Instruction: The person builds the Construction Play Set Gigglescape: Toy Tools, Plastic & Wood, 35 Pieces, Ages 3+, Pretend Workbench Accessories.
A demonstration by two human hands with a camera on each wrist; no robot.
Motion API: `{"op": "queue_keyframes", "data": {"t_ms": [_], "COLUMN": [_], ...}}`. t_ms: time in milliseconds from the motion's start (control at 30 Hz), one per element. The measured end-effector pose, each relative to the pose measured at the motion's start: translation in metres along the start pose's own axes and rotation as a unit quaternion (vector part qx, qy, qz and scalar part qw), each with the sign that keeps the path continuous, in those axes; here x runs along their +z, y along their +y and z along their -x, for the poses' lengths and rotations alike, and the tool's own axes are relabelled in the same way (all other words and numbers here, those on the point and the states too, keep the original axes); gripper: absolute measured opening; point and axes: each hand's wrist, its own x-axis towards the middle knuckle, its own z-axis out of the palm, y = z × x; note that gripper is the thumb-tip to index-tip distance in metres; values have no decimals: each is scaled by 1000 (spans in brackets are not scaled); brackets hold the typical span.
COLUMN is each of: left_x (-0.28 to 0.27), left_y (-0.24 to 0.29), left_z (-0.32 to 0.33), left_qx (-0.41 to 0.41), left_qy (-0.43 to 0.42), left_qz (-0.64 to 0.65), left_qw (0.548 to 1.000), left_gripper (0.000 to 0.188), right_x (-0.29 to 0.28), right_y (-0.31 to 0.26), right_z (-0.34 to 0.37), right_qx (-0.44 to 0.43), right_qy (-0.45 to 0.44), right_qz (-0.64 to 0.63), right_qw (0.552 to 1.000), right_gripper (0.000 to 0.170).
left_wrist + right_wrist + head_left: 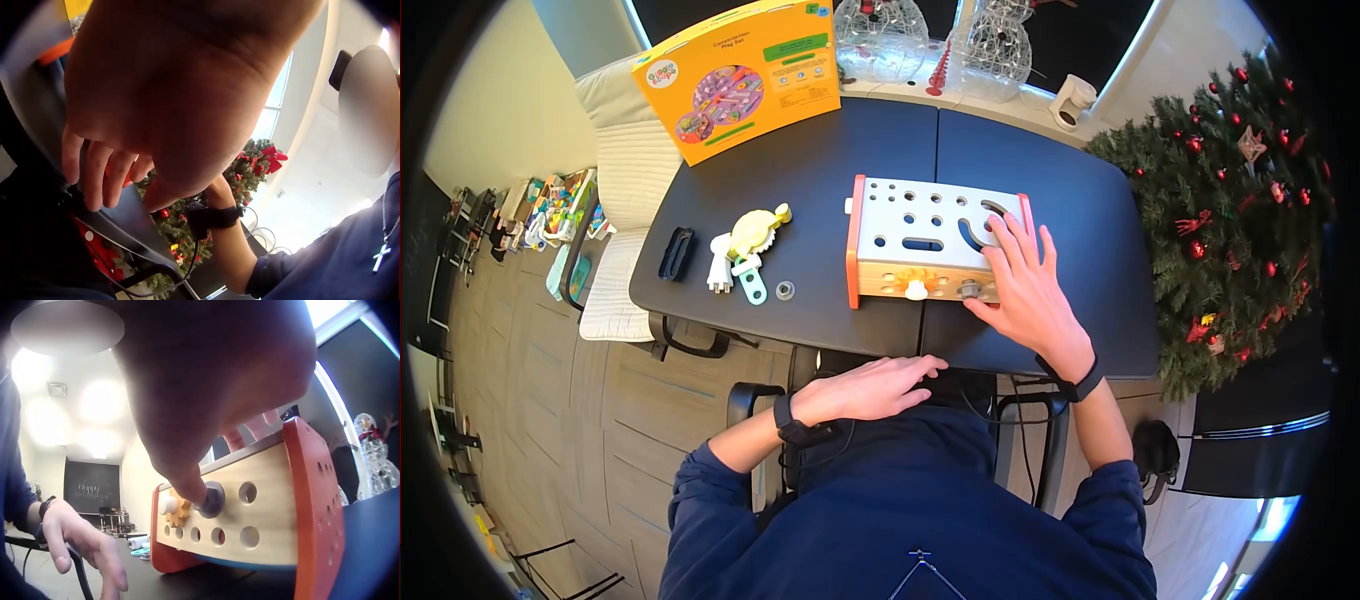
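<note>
Toy workbench (930, 215): set on the surface (815, 185)
Gray bolt (969, 289): touched by the right thumb, beside the orange gear (179, 511)
Right hand (1032, 295): fingers spread unclenched over the top
Left hand (875, 389): fingers loosely extended, ungripping

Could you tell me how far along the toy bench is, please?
The orange gear and white knob look fitted on the panel. The right hand touches the grey knob with its thumb. The grey ring and teal strip lie loose, perhaps left to add.
</note>
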Motion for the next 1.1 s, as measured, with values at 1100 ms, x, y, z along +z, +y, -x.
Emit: {"op": "queue_keyframes", "data": {"t_ms": [1100], "left_x": [-85], "left_y": [-26], "left_z": [5], "left_qx": [69], "left_qy": [267], "left_qz": [372], "left_qw": [886], "left_gripper": [86], "right_x": [10], "right_y": [-34], "right_z": [27], "right_qx": [334], "right_qy": [5], "right_qz": [-838], "right_qw": [432], "right_gripper": [61]}}
